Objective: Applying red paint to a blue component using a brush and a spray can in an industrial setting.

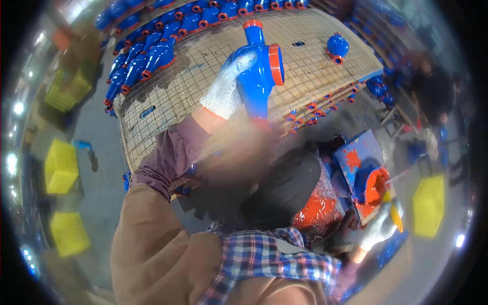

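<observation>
While the left hand, in a white knit glove, grips the body of a blue fitting with red rims, the right hand, gloved in the same way, closes round a yellow-handled tool. The left thumb presses on the fitting's side; the other fingers are mostly hidden, so how they sit cannot be told. The fitting stands roughly upright in view above the near part of the table, a narrow neck toward the far edge and a wide ribbed mouth facing right; its lower end blurs, and whether it touches anything there is unclear.

The tool's tip reaches the mouth of a pot coated inside with bright red, well out from the table's near edge toward the right. The pot is beside a blue board smeared with red.

On the table, which bears a wire grid, rows of blue fittings crowd the far left corner and run along the far edge. A single blue fitting lies near the right end, well apart from the rows. A small dark blue piece lies near the left edge. Yellow crates stand on the floor beyond that edge.
</observation>
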{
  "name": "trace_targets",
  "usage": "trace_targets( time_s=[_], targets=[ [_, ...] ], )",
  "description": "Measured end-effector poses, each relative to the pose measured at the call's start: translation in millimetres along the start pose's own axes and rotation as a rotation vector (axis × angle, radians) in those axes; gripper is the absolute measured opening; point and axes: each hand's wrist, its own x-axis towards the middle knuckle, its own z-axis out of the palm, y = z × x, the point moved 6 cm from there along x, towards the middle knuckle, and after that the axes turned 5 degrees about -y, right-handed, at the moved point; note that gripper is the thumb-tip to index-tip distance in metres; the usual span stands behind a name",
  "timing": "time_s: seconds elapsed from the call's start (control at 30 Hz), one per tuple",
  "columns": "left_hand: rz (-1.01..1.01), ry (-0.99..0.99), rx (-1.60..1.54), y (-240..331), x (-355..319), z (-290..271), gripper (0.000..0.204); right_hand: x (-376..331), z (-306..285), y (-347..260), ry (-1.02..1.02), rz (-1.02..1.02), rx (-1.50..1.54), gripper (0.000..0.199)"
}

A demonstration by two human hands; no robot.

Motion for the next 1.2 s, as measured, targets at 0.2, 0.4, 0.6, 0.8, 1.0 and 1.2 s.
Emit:
trace_targets(
  time_s=[0.2,0.4,0.6,0.8,1.0,1.2],
  targets=[
    [-0.056,-0.032,0.253,8.6,2.7,-47.8,0.054,6.4,16.2,15.7,-0.034,-0.091,-0.035,0.024],
    [0.01,0.238,0.525,34.8,23.4,-118.6,0.063,13.8,33.1,11.5,-0.04,-0.217,-0.125,0.02],
    [-0.09,0.366,1.188,82.1,51.7,-162.6,0.076,17.4,46.6,40.0,-0.079,-0.152,-0.158,0.029],
    [-0.194,0.392,1.847,110.8,107.6,-198.0,0.088,17.0,55.6,21.2,-0.106,-0.204,-0.159,0.028],
    [-0.076,0.342,1.622,128.2,132.0,-224.1,0.094,14.9,52.8,29.0,-0.101,-0.117,-0.125,0.026],
    [0.092,0.403,1.096,121.0,108.7,-211.2,0.094,21.6,61.2,21.5,-0.108,-0.24,-0.207,0.026]
  ],
)
